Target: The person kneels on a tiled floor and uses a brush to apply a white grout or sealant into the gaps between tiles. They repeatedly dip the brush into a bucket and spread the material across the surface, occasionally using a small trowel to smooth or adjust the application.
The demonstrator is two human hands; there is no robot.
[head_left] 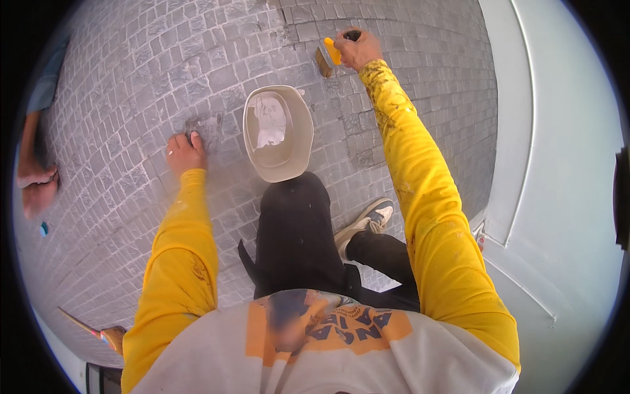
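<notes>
Because another person's bare feet [39, 196] stand on the same block-paved floor [144, 65] at far left, a splash could reach them, though they're well apart from the bucket. Next, left hand [186, 153] is down by the blocks beside a dark patch [209, 125]; if that's wet, the hand could slip or smear it. Middle: off-white bucket [302, 134], with what looks like pale liquid [270, 121] inside, sits right at the person's knee [295, 203], touching or nearly so; a forward shift of the knee could nudge or tip it. Right of that, the paintbrush [324, 64] is out beyond the bucket at a long reach; a tired wrist could let it drip or mark unevenly, and the stained yellow sleeve [420, 171] could drag if the arm drops.

Fingers, left to right: left ones look bunched and bent, close to the dark patch; can't tell if they hold anything. Right hand [361, 51] has its fingers closed narrow around the brush's yellow handle, bristles on the left side, over or on the darker blocks; floor contact unclear.
</notes>
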